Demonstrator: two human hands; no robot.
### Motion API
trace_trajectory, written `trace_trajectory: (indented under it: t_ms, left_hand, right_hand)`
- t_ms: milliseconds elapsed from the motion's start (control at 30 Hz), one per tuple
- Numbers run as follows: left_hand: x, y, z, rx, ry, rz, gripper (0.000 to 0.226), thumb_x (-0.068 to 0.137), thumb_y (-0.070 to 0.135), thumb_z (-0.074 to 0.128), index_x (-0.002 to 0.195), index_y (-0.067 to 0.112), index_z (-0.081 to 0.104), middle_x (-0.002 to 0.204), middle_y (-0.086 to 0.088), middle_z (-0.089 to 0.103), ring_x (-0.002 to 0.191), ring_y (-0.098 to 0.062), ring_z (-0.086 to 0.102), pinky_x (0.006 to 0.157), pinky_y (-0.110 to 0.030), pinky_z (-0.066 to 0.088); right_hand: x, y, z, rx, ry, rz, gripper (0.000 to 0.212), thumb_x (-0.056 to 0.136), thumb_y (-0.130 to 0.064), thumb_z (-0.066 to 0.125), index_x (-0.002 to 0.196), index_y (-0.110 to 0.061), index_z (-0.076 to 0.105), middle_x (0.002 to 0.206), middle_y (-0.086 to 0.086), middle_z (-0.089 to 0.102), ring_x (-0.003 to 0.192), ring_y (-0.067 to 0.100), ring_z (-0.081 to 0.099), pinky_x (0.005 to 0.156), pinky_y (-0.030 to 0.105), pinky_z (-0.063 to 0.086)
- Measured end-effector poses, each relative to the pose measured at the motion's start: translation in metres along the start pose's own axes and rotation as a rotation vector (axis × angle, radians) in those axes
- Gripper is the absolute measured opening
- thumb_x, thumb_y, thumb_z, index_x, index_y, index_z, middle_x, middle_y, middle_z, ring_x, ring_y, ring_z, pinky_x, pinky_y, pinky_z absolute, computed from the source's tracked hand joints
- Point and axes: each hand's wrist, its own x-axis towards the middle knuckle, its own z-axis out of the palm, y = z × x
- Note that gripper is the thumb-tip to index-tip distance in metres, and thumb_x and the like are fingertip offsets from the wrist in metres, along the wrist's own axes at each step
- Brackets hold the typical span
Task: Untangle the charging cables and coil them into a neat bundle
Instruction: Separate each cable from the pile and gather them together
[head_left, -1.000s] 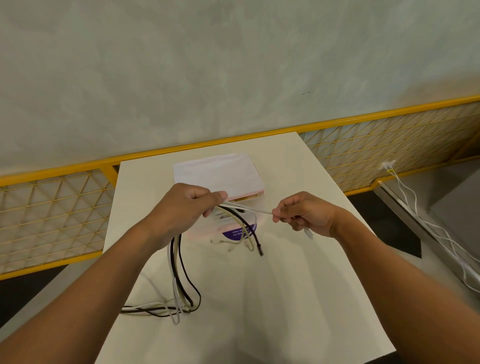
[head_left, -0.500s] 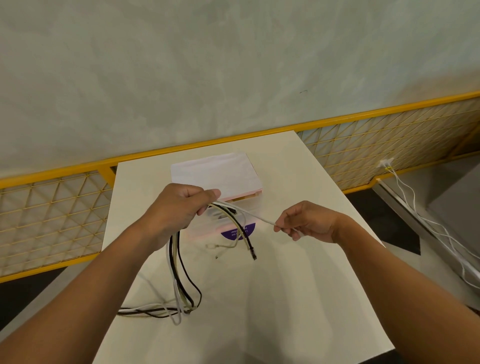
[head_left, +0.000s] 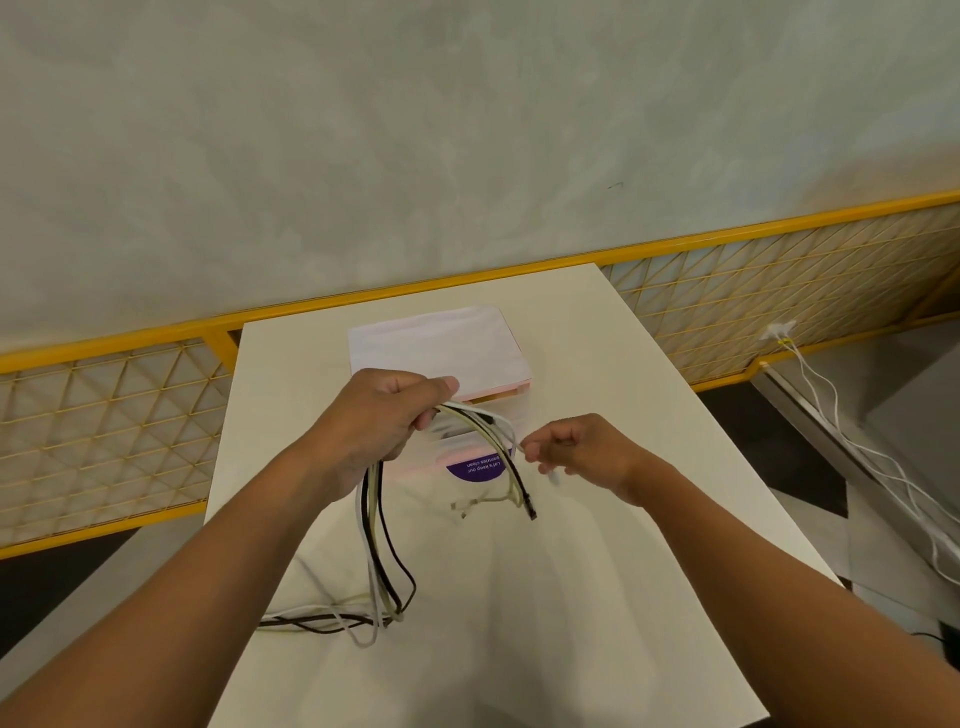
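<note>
Gripped in the left hand (head_left: 384, 421), fist curled round them above the surface (head_left: 571, 597): cables (head_left: 373, 519), tails drooping to a loop below, free ends arching right. Pinched at the right hand (head_left: 582, 452): white cable (head_left: 493, 415). Now nearer the left hand than before, no longer taut.

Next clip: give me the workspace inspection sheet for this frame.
Surface: white table, cable loops lying near its left edge.
Job's things: charging cables, black, white and cream, not yet coiled.
Clutter: pink-and-white box with purple label.
Grippers: left hand grips the bundle; right hand pinches a white cable.
Cables: separate white leads run along the floor, right.
Surroundings: yellow mesh railing, grey wall.
</note>
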Motion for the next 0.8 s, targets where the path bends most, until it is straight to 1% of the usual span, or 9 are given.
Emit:
trace_trajectory:
  t_ms: [100,167,233,300,433,533,600,733,800]
  left_hand:
    - [0.001,-0.001,0.000,-0.028,0.013,-0.015,0.049,0.092,0.038,0.067,0.051,0.016,0.052,0.057,-0.005,0.029,0.049,-0.017,0.018,0.047,-0.024,0.021]
    - [0.002,-0.001,0.002,-0.050,0.025,-0.028,0.050,0.093,0.039,0.067,0.049,0.017,0.053,0.055,-0.004,0.030,0.048,-0.017,0.019,0.047,-0.024,0.022]
    - [0.003,0.000,0.003,-0.067,0.034,-0.036,0.050,0.093,0.040,0.066,0.050,0.017,0.053,0.052,-0.002,0.029,0.048,-0.016,0.018,0.048,-0.026,0.022]
    - [0.003,0.001,0.003,-0.078,0.037,-0.044,0.049,0.093,0.040,0.065,0.053,0.015,0.053,0.051,-0.001,0.028,0.049,-0.017,0.018,0.050,-0.028,0.021]
    - [0.003,0.001,0.001,-0.083,0.055,-0.058,0.048,0.093,0.042,0.065,0.055,0.015,0.054,0.052,-0.003,0.029,0.051,-0.018,0.018,0.051,-0.029,0.022]
    - [0.003,-0.001,-0.003,-0.071,0.068,-0.067,0.048,0.092,0.042,0.066,0.054,0.016,0.054,0.053,-0.003,0.029,0.050,-0.018,0.017,0.048,-0.026,0.022]
    - [0.003,-0.003,-0.006,-0.058,0.069,-0.072,0.048,0.092,0.042,0.067,0.054,0.015,0.053,0.054,-0.003,0.027,0.050,-0.018,0.016,0.046,-0.025,0.020]
    - [0.003,-0.007,-0.010,-0.055,0.082,-0.082,0.049,0.091,0.042,0.068,0.054,0.015,0.050,0.055,-0.004,0.026,0.050,-0.017,0.015,0.043,-0.023,0.021]
    - [0.004,-0.008,-0.014,-0.074,0.098,-0.087,0.050,0.092,0.040,0.068,0.053,0.016,0.049,0.055,-0.003,0.025,0.049,-0.017,0.015,0.042,-0.023,0.020]
  right_hand:
    - [-0.002,-0.008,0.004,0.079,0.060,-0.049,0.012,0.093,-0.019,0.070,0.103,-0.017,0.078,0.091,-0.010,0.076,0.080,-0.003,0.067,0.065,0.008,0.045]
    - [-0.002,-0.015,0.002,0.134,0.091,-0.078,0.011,0.093,-0.013,0.069,0.101,-0.016,0.076,0.092,-0.005,0.076,0.082,0.005,0.068,0.071,0.016,0.046]
    - [-0.004,-0.025,0.001,0.175,0.022,-0.117,0.020,0.090,-0.004,0.067,0.103,-0.017,0.075,0.098,0.000,0.077,0.088,0.013,0.069,0.076,0.028,0.048]
    - [-0.006,-0.035,0.003,0.137,-0.039,-0.153,0.023,0.089,-0.006,0.068,0.105,-0.020,0.076,0.105,0.000,0.076,0.092,0.015,0.068,0.077,0.032,0.049]
    - [-0.005,-0.044,0.006,0.140,0.034,-0.232,0.013,0.090,-0.012,0.073,0.101,-0.015,0.079,0.106,-0.004,0.077,0.086,0.013,0.064,0.074,0.028,0.048]
    - [-0.005,-0.046,0.003,0.236,0.101,-0.284,0.008,0.089,-0.007,0.072,0.093,-0.012,0.077,0.092,0.004,0.077,0.078,0.008,0.064,0.068,0.019,0.048]
    - [-0.006,-0.048,-0.002,0.263,0.099,-0.300,0.009,0.091,-0.004,0.069,0.086,-0.010,0.073,0.082,0.002,0.073,0.071,0.002,0.063,0.066,0.013,0.046]
    - [-0.007,-0.048,-0.018,0.230,0.033,-0.264,0.016,0.094,-0.010,0.065,0.078,-0.013,0.067,0.077,0.001,0.067,0.077,0.013,0.059,0.075,0.028,0.043]
    - [-0.009,-0.043,-0.026,0.354,-0.023,-0.227,0.013,0.090,-0.011,0.068,0.077,-0.009,0.063,0.067,0.003,0.057,0.067,0.018,0.051,0.069,0.032,0.042]
